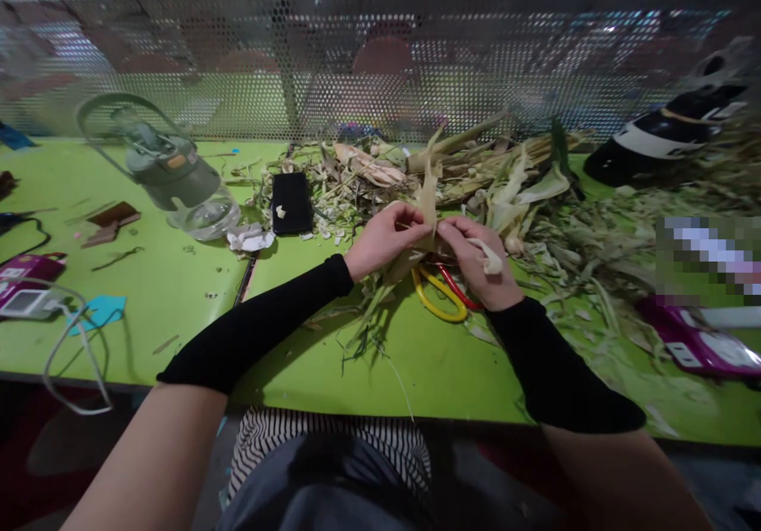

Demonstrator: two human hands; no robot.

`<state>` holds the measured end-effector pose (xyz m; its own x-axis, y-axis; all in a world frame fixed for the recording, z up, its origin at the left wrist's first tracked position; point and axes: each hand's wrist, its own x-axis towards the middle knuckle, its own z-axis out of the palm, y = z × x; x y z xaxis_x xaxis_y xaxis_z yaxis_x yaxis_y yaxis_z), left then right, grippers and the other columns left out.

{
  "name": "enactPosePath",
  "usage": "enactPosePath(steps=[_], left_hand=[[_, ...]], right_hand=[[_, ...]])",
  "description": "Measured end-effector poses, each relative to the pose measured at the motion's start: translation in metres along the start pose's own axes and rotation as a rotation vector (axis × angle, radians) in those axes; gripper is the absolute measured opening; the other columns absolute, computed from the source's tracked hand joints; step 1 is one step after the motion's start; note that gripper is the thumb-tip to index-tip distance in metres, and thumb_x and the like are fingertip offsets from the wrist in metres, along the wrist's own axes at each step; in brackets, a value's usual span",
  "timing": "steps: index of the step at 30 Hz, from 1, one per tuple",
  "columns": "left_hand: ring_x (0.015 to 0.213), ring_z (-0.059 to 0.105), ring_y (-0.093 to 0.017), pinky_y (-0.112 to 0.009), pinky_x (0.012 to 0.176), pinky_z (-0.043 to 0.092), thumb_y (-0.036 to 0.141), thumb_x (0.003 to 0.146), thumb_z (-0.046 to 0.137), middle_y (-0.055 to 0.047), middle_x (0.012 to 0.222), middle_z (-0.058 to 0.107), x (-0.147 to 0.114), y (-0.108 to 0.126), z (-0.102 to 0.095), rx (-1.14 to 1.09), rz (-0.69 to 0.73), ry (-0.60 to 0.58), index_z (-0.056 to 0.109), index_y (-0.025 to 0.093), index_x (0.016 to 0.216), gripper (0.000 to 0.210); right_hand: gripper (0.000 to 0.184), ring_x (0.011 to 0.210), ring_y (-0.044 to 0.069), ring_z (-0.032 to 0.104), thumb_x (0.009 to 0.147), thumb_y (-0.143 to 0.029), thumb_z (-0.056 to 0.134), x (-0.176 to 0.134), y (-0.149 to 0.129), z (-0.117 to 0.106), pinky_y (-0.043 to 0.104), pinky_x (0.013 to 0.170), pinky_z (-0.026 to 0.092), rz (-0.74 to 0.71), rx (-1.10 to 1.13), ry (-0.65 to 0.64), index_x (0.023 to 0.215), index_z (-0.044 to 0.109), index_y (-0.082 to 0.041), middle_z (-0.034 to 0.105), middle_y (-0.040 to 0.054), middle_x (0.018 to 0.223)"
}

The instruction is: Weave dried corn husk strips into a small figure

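Observation:
Both of my hands meet over the green table, pinching a pale, dry corn husk (429,186) that stands up between them. My left hand (389,234) grips it from the left, thumb and fingertips pressed together. From the other side my right hand (479,257) pinches the husk close to the left fingertips, and a curled pale strip (491,257) lies across its fingers. Beneath the hands lies a pair of scissors with yellow and red handles (443,301); their blades are hidden. Shredded green-brown husk strips (380,297) spread below my left hand.
A heap of dry husks and scraps (476,158) runs along the perforated metal screen (238,63). To the left are a black phone (291,202), crumpled tissue (250,238) and a water bottle (172,170). A black bottle (648,147) leans at right, above a purple device (701,341).

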<state>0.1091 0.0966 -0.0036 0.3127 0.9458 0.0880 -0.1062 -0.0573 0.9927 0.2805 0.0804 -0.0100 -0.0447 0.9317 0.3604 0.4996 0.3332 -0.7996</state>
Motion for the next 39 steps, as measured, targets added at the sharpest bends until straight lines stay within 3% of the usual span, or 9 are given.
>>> enactPosePath(steps=[4, 9, 19, 27, 31, 36, 39], left_hand=[[0.067, 0.052, -0.007, -0.022, 0.069, 0.044, 0.014, 0.086, 0.07, 0.004, 0.075, 0.058, 0.0, -0.003, 0.002, 0.119, 0.07, 0.017, 0.054, 0.016, 0.079, 0.018], [0.069, 0.054, -0.008, -0.023, 0.071, 0.043, 0.012, 0.082, 0.072, 0.004, 0.074, 0.06, -0.005, -0.002, 0.007, 0.211, 0.13, -0.018, 0.054, 0.016, 0.075, 0.02], [0.066, 0.054, -0.007, -0.023, 0.068, 0.044, 0.021, 0.076, 0.079, 0.005, 0.071, 0.057, -0.001, -0.003, 0.003, 0.034, 0.033, -0.11, 0.052, 0.016, 0.075, 0.027], [0.074, 0.057, -0.008, -0.022, 0.072, 0.047, 0.024, 0.082, 0.075, 0.001, 0.084, 0.06, -0.009, 0.016, 0.001, -0.006, 0.112, -0.032, 0.055, 0.016, 0.084, 0.022], [0.072, 0.055, -0.007, -0.021, 0.071, 0.047, 0.022, 0.086, 0.072, 0.001, 0.083, 0.06, -0.009, 0.024, -0.003, 0.02, 0.169, -0.006, 0.054, 0.016, 0.083, 0.019], [0.069, 0.053, -0.005, -0.022, 0.072, 0.047, 0.023, 0.087, 0.072, 0.003, 0.08, 0.057, -0.007, 0.022, -0.005, -0.029, 0.162, -0.079, 0.052, 0.017, 0.082, 0.022], [0.072, 0.056, -0.006, -0.024, 0.075, 0.049, 0.026, 0.082, 0.078, 0.003, 0.081, 0.057, -0.007, 0.018, -0.004, -0.043, 0.157, -0.202, 0.051, 0.016, 0.081, 0.028]], right_hand=[[0.029, 0.075, 0.021, 0.061, 0.083, -0.05, 0.071, -0.001, -0.002, 0.004, 0.039, 0.071, 0.053, -0.136, -0.06, 0.151, 0.096, 0.065, -0.024, 0.069, 0.0053, 0.092], [0.022, 0.077, 0.023, 0.064, 0.085, -0.046, 0.068, -0.005, -0.011, 0.007, 0.04, 0.074, 0.054, -0.281, -0.168, 0.26, 0.082, 0.063, -0.025, 0.069, 0.0051, 0.084], [0.02, 0.07, 0.02, 0.06, 0.091, -0.037, 0.057, -0.008, -0.013, 0.001, 0.037, 0.067, 0.051, -0.103, -0.08, 0.176, 0.077, 0.063, -0.025, 0.065, 0.0021, 0.075], [0.015, 0.076, 0.022, 0.065, 0.09, -0.038, 0.061, -0.008, -0.015, -0.001, 0.039, 0.074, 0.054, -0.258, -0.12, 0.197, 0.083, 0.065, -0.025, 0.071, 0.0045, 0.085], [0.018, 0.074, 0.022, 0.064, 0.09, -0.04, 0.062, -0.008, -0.015, 0.001, 0.04, 0.072, 0.054, -0.24, -0.099, 0.196, 0.083, 0.066, -0.024, 0.071, 0.0047, 0.084], [0.019, 0.076, 0.021, 0.064, 0.089, -0.043, 0.064, -0.008, -0.012, 0.004, 0.04, 0.074, 0.055, -0.12, 0.064, 0.243, 0.091, 0.067, -0.025, 0.07, 0.0036, 0.086], [0.03, 0.082, 0.02, 0.065, 0.087, -0.047, 0.069, -0.008, -0.013, 0.004, 0.04, 0.078, 0.055, -0.16, 0.143, 0.244, 0.108, 0.068, -0.025, 0.071, 0.0044, 0.1]])
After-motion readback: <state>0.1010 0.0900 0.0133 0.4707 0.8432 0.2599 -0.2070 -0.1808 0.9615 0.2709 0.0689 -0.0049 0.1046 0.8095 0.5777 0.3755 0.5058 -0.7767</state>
